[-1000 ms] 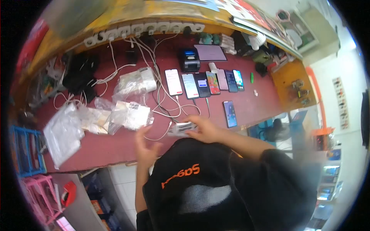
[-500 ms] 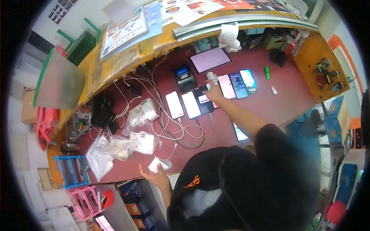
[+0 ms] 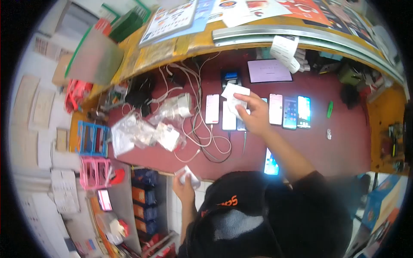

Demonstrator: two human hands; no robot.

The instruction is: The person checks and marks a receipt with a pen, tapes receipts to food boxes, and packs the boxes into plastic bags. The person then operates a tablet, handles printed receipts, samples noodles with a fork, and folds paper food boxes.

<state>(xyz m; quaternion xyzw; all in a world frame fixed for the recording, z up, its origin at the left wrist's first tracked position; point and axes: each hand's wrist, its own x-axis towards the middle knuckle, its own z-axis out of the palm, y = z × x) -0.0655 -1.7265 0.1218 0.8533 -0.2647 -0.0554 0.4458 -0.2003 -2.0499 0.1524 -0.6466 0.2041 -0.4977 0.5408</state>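
My right hand (image 3: 254,112) grips a white paper slip (image 3: 234,96) between thumb and fingers, above a row of phones. The slip covers part of a white-screened phone (image 3: 229,119) and the front of a small black printer (image 3: 230,77). Nearer my body, at the table's front edge, my left hand (image 3: 185,189) is closed on a crumpled white paper (image 3: 188,175). To the right of my right hand lie a pink-screened phone (image 3: 275,108), a blue-screened phone (image 3: 290,112) and a brightly lit phone (image 3: 304,112). Another phone (image 3: 271,163) lies by my right forearm.
A tablet (image 3: 270,71) lies at the back. White cables (image 3: 211,142) tangle beside plastic-wrapped packets (image 3: 165,135) on the left. A blue basket (image 3: 92,138) and a pink basket (image 3: 95,172) stand at the left edge. A green marker (image 3: 330,109) lies right. A shelf (image 3: 185,47) overhangs the table's back.
My right hand has lifted off the phone it was touching and now holds the paper slip raised. My left hand's spread fingers have closed around the white paper. The view has shifted.
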